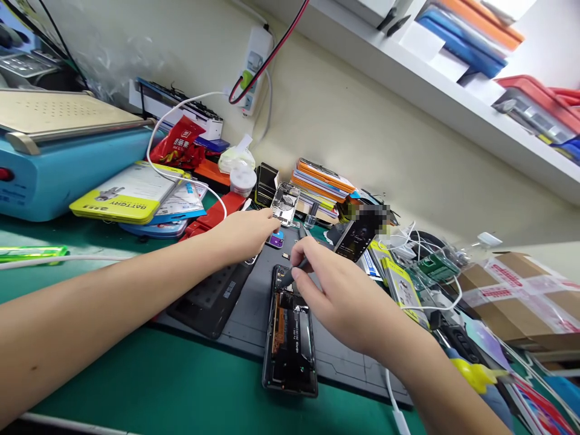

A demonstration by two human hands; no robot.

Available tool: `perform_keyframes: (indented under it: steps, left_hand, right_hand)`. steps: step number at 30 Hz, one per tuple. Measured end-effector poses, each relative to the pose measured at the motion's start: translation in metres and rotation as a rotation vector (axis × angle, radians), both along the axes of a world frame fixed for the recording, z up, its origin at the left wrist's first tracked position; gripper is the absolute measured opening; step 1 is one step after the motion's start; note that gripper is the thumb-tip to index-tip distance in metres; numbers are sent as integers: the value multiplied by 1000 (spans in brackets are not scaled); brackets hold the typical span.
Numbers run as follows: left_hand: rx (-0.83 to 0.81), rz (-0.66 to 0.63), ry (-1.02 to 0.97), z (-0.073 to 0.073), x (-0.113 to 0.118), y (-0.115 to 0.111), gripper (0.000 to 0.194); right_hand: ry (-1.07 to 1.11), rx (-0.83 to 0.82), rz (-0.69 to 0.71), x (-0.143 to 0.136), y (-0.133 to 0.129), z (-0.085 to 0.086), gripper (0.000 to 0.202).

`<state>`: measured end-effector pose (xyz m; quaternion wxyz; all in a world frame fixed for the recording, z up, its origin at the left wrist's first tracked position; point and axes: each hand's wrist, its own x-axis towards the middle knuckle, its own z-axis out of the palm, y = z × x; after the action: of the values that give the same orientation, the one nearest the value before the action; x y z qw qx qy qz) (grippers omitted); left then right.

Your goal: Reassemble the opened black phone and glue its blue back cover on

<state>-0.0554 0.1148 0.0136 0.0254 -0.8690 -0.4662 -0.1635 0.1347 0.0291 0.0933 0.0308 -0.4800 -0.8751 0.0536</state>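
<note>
One dark tool (287,279) is pinched in the right hand (338,291), angled over the twelve-o'clock end of the open phone (292,347): apparently fine work, calling for steadiness. The phone lies at six o'clock. Toward eleven, the left hand's (247,234) grip cannot be told.

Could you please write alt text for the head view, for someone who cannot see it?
The right hand holds a slim dark tool at the far end of an opened phone on a grey mat. The left hand reaches past a black panel beside the phone, on a cluttered green bench.
</note>
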Motion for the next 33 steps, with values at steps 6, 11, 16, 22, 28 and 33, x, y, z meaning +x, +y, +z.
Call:
perform_keyframes:
  steps: [6,11,16,22,28,33]
  left_hand:
    - [-7,-8,-2,-1,-1,0,30]
    - [-22,-10,-4,-2,-2,1,30]
    - [-33,-4,2,-1,-2,0,28]
    - [-32,-12,6,1,-3,-1,30]
    - [-31,-19,14,2,-3,-1,31]
    - [-31,-38,23,0,-2,0,31]
  right_hand:
    - [19,73,-9,-2,4,-7,9]
    - [17,81,-12,-5,5,-10,14]
    - [11,144,-75,-8,3,-14,16]
    - [79,81,-29,-8,2,-15,8]
    - [251,68,-53,-1,4,-18,7]
    - [713,47,-215,13,29,-28,17]
